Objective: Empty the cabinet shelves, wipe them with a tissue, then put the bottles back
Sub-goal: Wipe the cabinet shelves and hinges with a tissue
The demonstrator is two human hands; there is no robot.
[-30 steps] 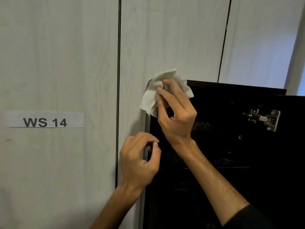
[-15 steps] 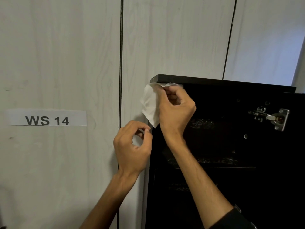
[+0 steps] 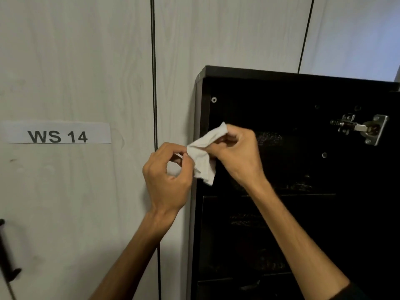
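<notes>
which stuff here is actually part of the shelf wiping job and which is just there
Part of the job:
- crumpled white tissue, pinched by both hands
- right hand and left hand
- open black wooden cabinet, its dark shelves showing no bottles

Just there:
- white paper label reading WS 14
- silver metal door hinge
- black door handle on the pale wood-grain panel

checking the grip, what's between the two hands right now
In the head view, only the crumpled tissue spans the gap: the right hand grips its upper part, the left hand pinches its left edge.
</notes>
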